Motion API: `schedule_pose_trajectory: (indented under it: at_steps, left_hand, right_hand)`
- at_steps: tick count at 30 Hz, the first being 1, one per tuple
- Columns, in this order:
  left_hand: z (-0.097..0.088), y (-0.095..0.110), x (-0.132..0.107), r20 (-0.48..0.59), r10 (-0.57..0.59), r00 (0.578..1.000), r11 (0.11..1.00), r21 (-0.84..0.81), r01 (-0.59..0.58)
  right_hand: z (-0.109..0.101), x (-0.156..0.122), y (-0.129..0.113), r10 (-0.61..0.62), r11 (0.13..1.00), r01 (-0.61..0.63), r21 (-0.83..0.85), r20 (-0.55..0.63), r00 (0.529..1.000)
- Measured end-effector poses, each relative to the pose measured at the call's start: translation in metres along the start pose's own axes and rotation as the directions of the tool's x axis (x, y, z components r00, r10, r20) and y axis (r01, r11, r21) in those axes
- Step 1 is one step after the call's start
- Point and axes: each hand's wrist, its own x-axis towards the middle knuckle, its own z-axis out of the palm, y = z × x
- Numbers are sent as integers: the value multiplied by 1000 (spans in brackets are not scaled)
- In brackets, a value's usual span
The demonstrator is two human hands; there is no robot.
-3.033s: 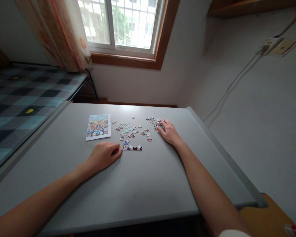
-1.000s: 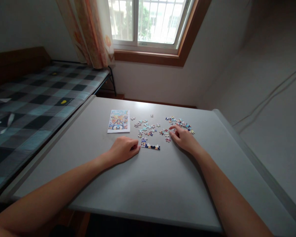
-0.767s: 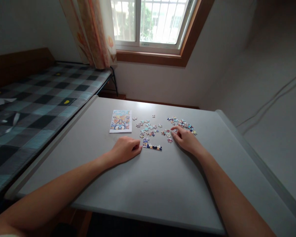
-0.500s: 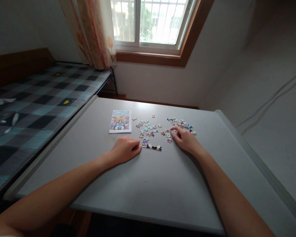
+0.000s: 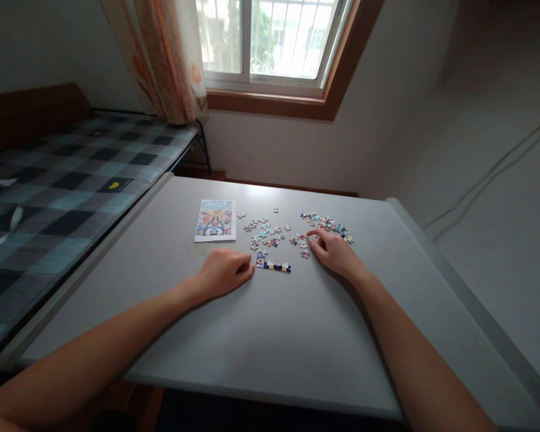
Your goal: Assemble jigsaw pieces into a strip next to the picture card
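Observation:
On the table lies a joined L-shaped section of jigsaw puzzle, dark blue and cream along its lower strip. Just left of it rests my left hand, its fingers curled in and fingertips beside the section's corner. My right hand is at a small group of loose puzzle pieces. Its index finger and thumb are apart, with the tips at those pieces; the other fingers are tucked under. A single reddish piece lies just below the group. More loose pieces are scattered beyond the joined section.
A denser pile of puzzle pieces lies beyond my right hand. A printed picture sheet with a penguin-like figure is at the left on the grey table. A bed with a checked mattress stands left; a window is behind.
The whole view has shifted slightly, so everything appears a little further left. My right index fingertip has moved slightly among the small pieces; my left hand stays by the joined section.

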Motion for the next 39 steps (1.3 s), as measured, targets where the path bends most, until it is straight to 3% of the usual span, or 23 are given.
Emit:
schedule_pose_trajectory:
  at_steps: [21, 25, 32, 35, 39]
  left_hand:
    - [-3, 2, 1, 5, 0, 1000, 1000, 21, 0]
    - [-2, 2, 0, 3, 0, 1000, 1000, 13, 0]
    - [-3, 3, 1, 6, -8, 1000, 1000, -2, 8]
    - [-3, 3, 1, 7, -14, 1000, 1000, 0, 14]
    - [-3, 3, 1, 7, -9, 1000, 1000, 6, 9]
  right_hand:
    - [-4, 0, 0, 19, 1000, -19, 6, 0, 1000]
    - [-11, -2, -1, -17, 997, 12, 73, 66, 998]
    - [-12, -5, -11, 16, 999, -10, -44, 124, 992]
    - [-14, -7, -12, 5, 1000, -9, 20, 165, 986]
    - [-20, -11, -12, -136, 970, 71, 235, 276, 951]
